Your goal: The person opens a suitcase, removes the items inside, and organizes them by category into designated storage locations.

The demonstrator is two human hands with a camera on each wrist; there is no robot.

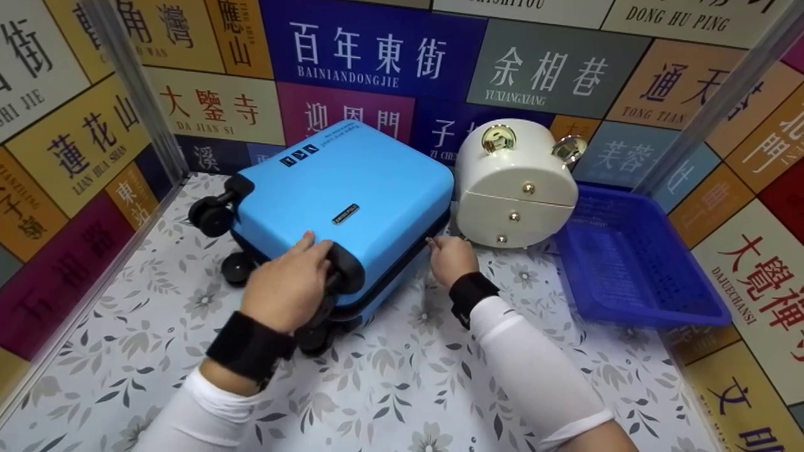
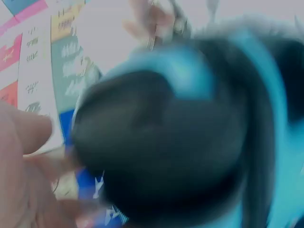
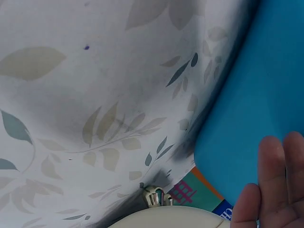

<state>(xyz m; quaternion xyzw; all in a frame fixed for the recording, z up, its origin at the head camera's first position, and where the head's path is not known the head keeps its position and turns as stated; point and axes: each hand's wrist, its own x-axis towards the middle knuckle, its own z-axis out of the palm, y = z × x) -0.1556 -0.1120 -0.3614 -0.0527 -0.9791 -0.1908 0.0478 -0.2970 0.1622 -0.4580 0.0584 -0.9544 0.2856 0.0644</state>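
A light blue suitcase [image 1: 370, 169] lies on its broad side, with black wheels [image 1: 213, 216] and black corner guards. My left hand [image 1: 286, 285] rests on its near corner, fingers spread over the black corner guard [image 1: 347, 267]. Blurred in the left wrist view, that black corner [image 2: 156, 142] fills the middle, with the fingertips [image 2: 35, 135] beside it. At the seam on the suitcase's right side, my right hand [image 1: 453, 260] pinches a small metal zipper pull [image 1: 430, 240]. The right wrist view shows the right fingers [image 3: 273, 185] in front of the blue shell [image 3: 266, 95].
Just right of the suitcase stands a cream drawer box [image 1: 515, 188] with gold knobs and shiny gold ears. Farther right sits a blue plastic basket [image 1: 647, 307]. Printed sign panels [image 1: 370, 44] wall in the back and sides. Leaf-patterned cloth [image 1: 389, 389] covers the table.
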